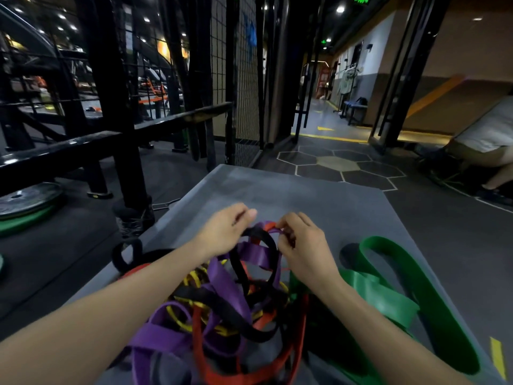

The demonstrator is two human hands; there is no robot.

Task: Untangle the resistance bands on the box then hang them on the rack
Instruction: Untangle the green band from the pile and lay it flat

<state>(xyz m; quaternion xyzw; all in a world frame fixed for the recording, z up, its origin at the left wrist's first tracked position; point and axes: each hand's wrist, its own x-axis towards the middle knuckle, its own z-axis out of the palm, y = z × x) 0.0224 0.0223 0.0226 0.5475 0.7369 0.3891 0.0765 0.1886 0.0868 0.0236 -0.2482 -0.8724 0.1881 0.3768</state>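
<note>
A knot of purple, black, red and yellow resistance bands [222, 309] lies on the near part of the grey box [291, 195]. My left hand [224, 232] grips a black band at the top of the tangle. My right hand [302, 245] pinches the red and purple strands at the same spot, a few centimetres from the left hand. A wide green band [394, 290] lies loose on the box to the right, its near end running under the tangle. The black rack [111, 87] stands to the left and beyond the box.
A weight plate [25, 201] lies on the floor at left beside the rack's upright. A wire mesh partition [241, 79] stands past the box's far edge. A seated person [483, 145] is at the right edge. A corridor opens at centre right.
</note>
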